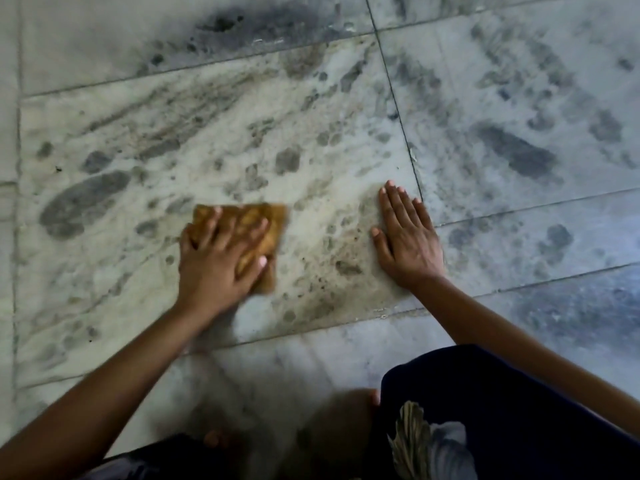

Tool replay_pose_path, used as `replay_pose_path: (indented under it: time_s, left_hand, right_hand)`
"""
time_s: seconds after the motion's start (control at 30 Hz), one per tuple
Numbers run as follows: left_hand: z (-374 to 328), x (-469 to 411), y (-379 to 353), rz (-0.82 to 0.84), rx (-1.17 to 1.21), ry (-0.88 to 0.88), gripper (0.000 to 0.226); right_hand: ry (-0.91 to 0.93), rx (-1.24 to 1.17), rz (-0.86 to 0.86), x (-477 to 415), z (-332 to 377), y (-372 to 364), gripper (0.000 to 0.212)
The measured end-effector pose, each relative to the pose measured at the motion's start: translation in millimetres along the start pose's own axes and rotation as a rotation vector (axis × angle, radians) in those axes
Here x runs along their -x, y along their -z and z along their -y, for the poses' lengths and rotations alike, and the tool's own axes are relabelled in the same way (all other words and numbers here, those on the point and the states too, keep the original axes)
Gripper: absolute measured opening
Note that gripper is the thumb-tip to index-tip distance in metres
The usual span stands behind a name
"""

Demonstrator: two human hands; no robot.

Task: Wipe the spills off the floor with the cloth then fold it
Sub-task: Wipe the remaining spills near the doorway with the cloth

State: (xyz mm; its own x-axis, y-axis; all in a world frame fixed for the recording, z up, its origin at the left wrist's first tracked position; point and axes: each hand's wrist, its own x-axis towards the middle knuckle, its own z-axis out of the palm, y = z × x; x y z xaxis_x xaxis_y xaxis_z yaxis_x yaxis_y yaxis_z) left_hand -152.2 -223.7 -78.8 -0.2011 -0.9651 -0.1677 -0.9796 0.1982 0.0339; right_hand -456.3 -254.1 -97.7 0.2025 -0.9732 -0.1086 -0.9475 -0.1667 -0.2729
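Item, cloth [273,220]: small, ochre-brown, lying on the floor [311,133] on the pale central tile, left of middle in my view. Its right and lower edges read blurred. Item, left hand [218,258]: on top of the cloth, fingers spread and fairly straight, palm pressing down, thumb laid across the near corner. As far as I can see it is not curled round the fabric. Item, right hand [407,244]: flat and open on bare tile, well to the right of the cloth, fingertips just short of the dark tile joint [398,109]. I judge it a brace, carrying weight. Item, spill [325,275]: brownish specks and a grimy smear between the two hands. The grey blotches elsewhere look like the stone's own veining, though I cannot say for certain which marks are dirt. Item, dark garment [502,410]: lower right, with a pale printed motif. Step in hand, by my judgement: the wiping; folding is not yet begun. Next move, as I read it: a pressed sweep rightward across the specks, with even palm weight so the cloth does not bunch, and the right hand clearing the path. Folding will want both hands on the cloth.
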Motion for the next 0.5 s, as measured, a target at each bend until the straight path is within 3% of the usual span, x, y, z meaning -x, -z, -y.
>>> replay_pose_path:
  time_s: [0.07, 0.13, 0.23, 0.37, 0.5]
  left_hand:
    - [5.0, -42.8, 12.9, -0.015, 0.05, 0.162, 0.063]
    - [-7.4, -76.7, 20.4, 0.003, 0.067, 0.195, 0.065]
    - [-41.3, -79.4, 15.5, 0.038, 0.051, 0.068, 0.065]
    - [-79.3, -15.8, -1.8, -0.031, 0.02, -0.199, 0.059]
    - [-51.5, 18.5, -9.1, -0.03, -0.002, -0.292, 0.056]
  right_hand:
    - [-0.004, 0.002, -0.003, 0.4, -0.1, -0.2, 0.066]
    - [-0.003, 0.0, 0.0, 0.6, -0.2, -0.4, 0.065]
    - [-0.008, -0.004, -0.006, 1.1, 0.5, 0.1, 0.065]
    - [-0.004, 0.004, 0.003, 1.2, 0.9, 0.7, 0.066]
    - [-0.004, 0.0, -0.002, 0.8, 0.7, 0.2, 0.066]
